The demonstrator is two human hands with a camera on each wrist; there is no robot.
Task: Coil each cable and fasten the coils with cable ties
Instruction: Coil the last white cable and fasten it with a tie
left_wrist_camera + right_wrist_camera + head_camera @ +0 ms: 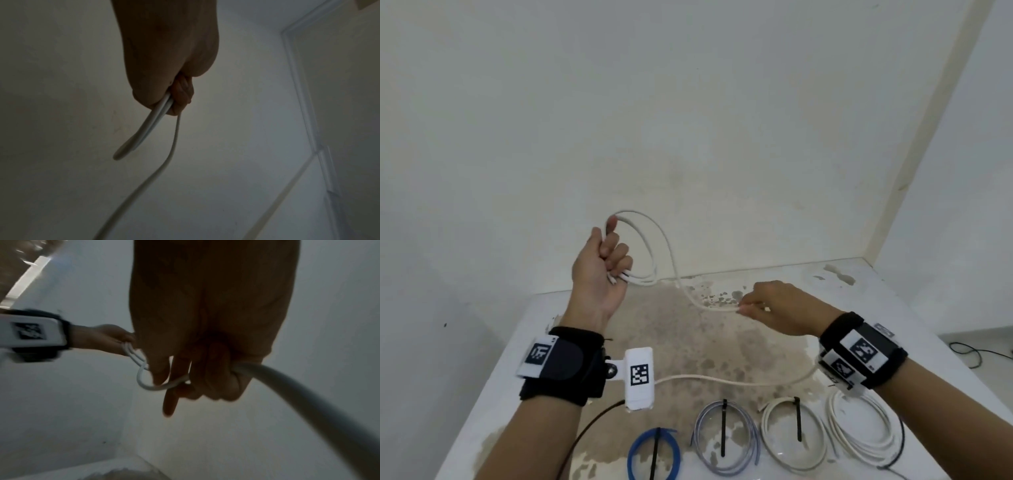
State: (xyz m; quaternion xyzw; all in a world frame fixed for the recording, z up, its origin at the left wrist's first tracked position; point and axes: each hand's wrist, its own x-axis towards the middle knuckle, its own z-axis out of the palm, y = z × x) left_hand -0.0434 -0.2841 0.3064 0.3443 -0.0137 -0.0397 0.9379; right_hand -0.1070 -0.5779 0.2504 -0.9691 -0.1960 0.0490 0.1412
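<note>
My left hand (pixel 608 260) is raised above the table and grips a few loops of a white cable (pixel 650 240) in its curled fingers. From the loops the cable drops and runs right to my right hand (pixel 755 306), which pinches it low over the table. The cable's loose tail (pixel 722 379) trails back across the table under my right wrist. In the left wrist view the loops (pixel 144 129) stick out of my left hand (pixel 170 99). In the right wrist view my right hand (pixel 205 378) holds the cable (pixel 287 386).
Four tied coils lie along the near edge of the stained white table (pixel 517 342): blue (pixel 654 455), grey (pixel 726 438), white (pixel 794 435) and a larger white one (pixel 866 431). Walls close the back and right. A black wire (pixel 969 353) lies on the floor at right.
</note>
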